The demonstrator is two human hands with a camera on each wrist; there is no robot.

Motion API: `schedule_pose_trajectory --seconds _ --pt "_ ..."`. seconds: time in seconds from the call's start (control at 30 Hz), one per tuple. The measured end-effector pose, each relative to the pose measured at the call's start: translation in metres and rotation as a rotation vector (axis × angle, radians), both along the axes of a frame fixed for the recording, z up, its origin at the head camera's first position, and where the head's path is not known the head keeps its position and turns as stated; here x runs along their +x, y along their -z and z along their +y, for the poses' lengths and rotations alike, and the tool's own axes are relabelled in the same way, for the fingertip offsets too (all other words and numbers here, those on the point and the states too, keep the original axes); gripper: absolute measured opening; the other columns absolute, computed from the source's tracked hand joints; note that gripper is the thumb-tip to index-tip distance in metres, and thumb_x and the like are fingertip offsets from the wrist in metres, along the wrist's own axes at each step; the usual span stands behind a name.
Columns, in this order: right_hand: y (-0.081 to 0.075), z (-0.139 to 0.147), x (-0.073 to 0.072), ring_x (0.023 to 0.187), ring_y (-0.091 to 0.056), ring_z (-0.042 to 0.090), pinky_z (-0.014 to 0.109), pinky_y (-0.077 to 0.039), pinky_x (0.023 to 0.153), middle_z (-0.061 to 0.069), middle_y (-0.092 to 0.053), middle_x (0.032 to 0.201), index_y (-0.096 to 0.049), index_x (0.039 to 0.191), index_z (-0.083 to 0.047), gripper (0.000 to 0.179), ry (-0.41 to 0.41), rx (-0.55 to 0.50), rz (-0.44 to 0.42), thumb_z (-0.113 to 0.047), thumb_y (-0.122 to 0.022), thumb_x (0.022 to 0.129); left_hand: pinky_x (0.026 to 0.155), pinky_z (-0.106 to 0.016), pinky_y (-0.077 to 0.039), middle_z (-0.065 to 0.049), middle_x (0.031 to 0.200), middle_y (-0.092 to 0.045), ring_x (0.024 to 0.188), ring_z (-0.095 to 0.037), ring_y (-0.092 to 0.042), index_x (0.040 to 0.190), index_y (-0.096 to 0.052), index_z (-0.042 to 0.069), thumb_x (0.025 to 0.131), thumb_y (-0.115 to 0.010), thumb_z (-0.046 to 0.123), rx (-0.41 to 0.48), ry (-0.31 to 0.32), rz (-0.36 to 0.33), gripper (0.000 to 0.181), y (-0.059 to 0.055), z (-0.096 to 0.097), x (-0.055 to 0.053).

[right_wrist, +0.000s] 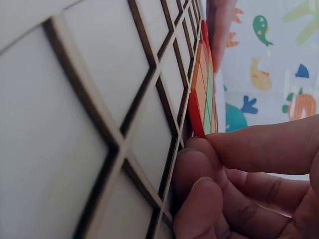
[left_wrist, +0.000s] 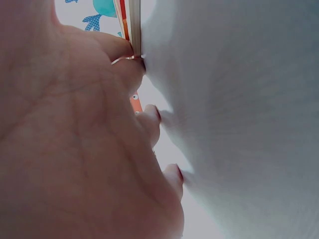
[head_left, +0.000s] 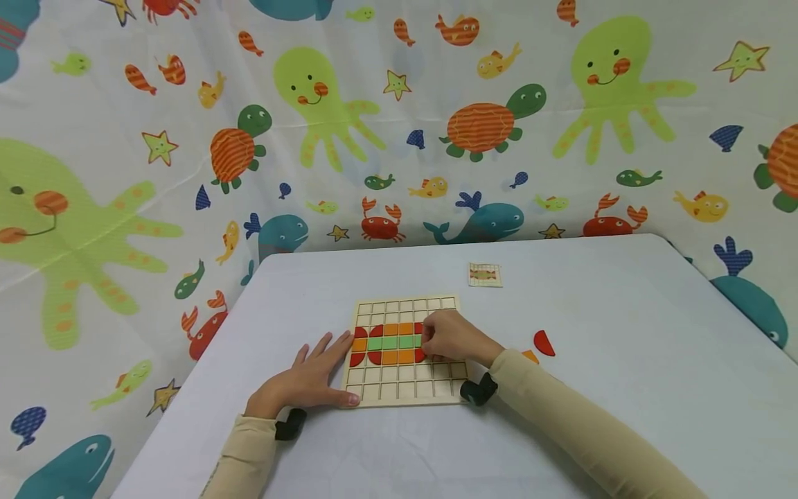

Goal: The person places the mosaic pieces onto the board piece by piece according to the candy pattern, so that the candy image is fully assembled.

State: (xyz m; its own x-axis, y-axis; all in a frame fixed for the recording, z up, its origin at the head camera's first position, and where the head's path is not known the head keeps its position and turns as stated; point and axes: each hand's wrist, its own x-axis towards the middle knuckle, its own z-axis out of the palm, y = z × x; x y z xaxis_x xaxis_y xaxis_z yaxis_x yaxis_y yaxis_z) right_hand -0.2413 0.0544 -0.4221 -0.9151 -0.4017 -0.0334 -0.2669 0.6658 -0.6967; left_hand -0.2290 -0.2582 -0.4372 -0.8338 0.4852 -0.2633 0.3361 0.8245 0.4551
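Observation:
A pale wooden grid board (head_left: 399, 395) lies on the white table, with red, orange and green flat tiles (head_left: 390, 341) forming a band across it. My left hand (head_left: 312, 374) is spread at the board's left side, thumb on the lower left corner and fingertips by the left edge. In the left wrist view the palm (left_wrist: 75, 139) faces the camera. My right hand (head_left: 455, 336) bends its fingers over the right end of the band. In the right wrist view its fingertips (right_wrist: 199, 194) bunch close beside a red tile (right_wrist: 196, 114); whether they pinch a tile is hidden.
A red half-round tile (head_left: 544, 342) lies right of the board. An orange tile (head_left: 530, 356) is partly covered by the right sleeve (head_left: 548, 395). Behind the board sits a small pattern card (head_left: 485, 275). A sea-animal curtain (head_left: 424, 83) hangs behind the table.

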Motion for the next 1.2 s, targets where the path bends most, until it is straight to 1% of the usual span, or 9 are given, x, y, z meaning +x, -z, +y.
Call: schedule_pose_trajectory --seconds 0.23,0.33,0.43,0.57,0.67,0.8,0.93,1.03,1.2 --pt "0.001 -0.001 0.001 0.061 -0.056 0.013 0.026 -0.046 0.057 0.000 -0.063 0.072 -0.068 0.074 -0.010 0.020 -0.010 -0.003 -0.002 0.004 -0.072 0.087 0.124 -0.071 0.004 -0.014 0.178 -0.019 0.163 -0.044 -0.003 0.171 -0.022 0.008 0.081 -0.088 0.058 -0.002 -0.005 -0.002 0.123 0.002 0.001 0.001" --pt "0.004 0.002 0.002 0.060 -0.058 0.013 0.026 -0.049 0.057 -0.001 -0.065 0.072 -0.069 0.076 -0.009 0.019 -0.039 -0.034 0.006 0.004 -0.072 0.089 0.125 -0.071 0.004 -0.014 0.177 -0.019 0.163 -0.044 -0.003 0.171 -0.022 0.008 0.081 -0.088 0.057 0.000 -0.007 -0.005 0.123 0.004 0.002 0.002" --pt "0.007 0.011 0.005 0.062 -0.062 0.013 0.027 -0.054 0.060 -0.001 -0.068 0.074 -0.072 0.081 -0.008 0.016 -0.080 -0.085 0.008 0.002 -0.072 0.093 0.125 -0.070 0.005 -0.014 0.177 -0.019 0.163 -0.044 -0.003 0.171 -0.022 0.008 0.081 -0.088 0.056 0.005 -0.009 -0.009 0.122 0.005 0.003 0.004" --pt "0.006 0.028 0.011 0.073 -0.065 0.014 0.030 -0.057 0.069 -0.003 -0.071 0.081 -0.077 0.093 -0.008 0.009 -0.102 -0.126 0.031 -0.006 -0.071 0.099 0.125 -0.070 0.005 -0.014 0.178 -0.019 0.162 -0.044 -0.003 0.172 -0.022 0.008 0.081 -0.088 0.056 0.004 -0.012 -0.008 0.122 0.005 0.003 0.005" --pt "0.000 0.045 0.015 0.082 -0.063 0.017 0.032 -0.056 0.075 -0.005 -0.072 0.089 -0.079 0.102 -0.007 0.008 -0.079 -0.120 0.066 -0.009 -0.072 0.100 0.125 -0.070 0.005 -0.013 0.178 -0.018 0.162 -0.045 -0.002 0.172 -0.022 0.009 0.081 -0.088 0.057 0.004 -0.011 -0.003 0.123 0.003 0.003 0.005" --pt "-0.010 0.070 0.016 0.089 -0.063 0.018 0.035 -0.057 0.082 -0.005 -0.074 0.096 -0.080 0.109 -0.003 0.012 -0.048 -0.088 0.085 -0.009 -0.073 0.101 0.124 -0.071 0.005 -0.013 0.178 -0.018 0.162 -0.044 -0.002 0.172 -0.022 0.009 0.080 -0.088 0.057 0.003 -0.007 0.006 0.123 0.002 0.003 0.005" --pt "-0.014 0.095 0.017 0.095 -0.065 0.020 0.038 -0.058 0.087 -0.003 -0.075 0.102 -0.079 0.115 -0.002 0.016 -0.027 -0.037 0.059 -0.010 -0.073 0.102 0.124 -0.071 0.005 -0.013 0.178 -0.018 0.162 -0.045 -0.002 0.172 -0.022 0.009 0.080 -0.088 0.058 -0.001 -0.009 0.007 0.124 0.003 0.003 0.006" --pt "-0.015 0.111 0.019 0.100 -0.066 0.022 0.040 -0.058 0.091 0.001 -0.075 0.108 -0.079 0.117 -0.003 0.019 -0.039 -0.001 0.046 -0.012 -0.073 0.102 0.124 -0.071 0.005 -0.013 0.178 -0.018 0.162 -0.045 -0.002 0.172 -0.022 0.009 0.079 -0.088 0.059 -0.002 -0.012 0.008 0.124 0.003 0.003 0.006" --pt "-0.013 0.132 0.023 0.104 -0.066 0.022 0.043 -0.056 0.096 0.003 -0.075 0.113 -0.077 0.122 -0.003 0.023 -0.047 0.009 0.035 -0.014 -0.073 0.102 0.124 -0.071 0.005 -0.013 0.178 -0.018 0.162 -0.045 -0.002 0.172 -0.022 0.009 0.079 -0.088 0.059 -0.001 -0.013 0.005 0.124 0.002 0.004 0.007"
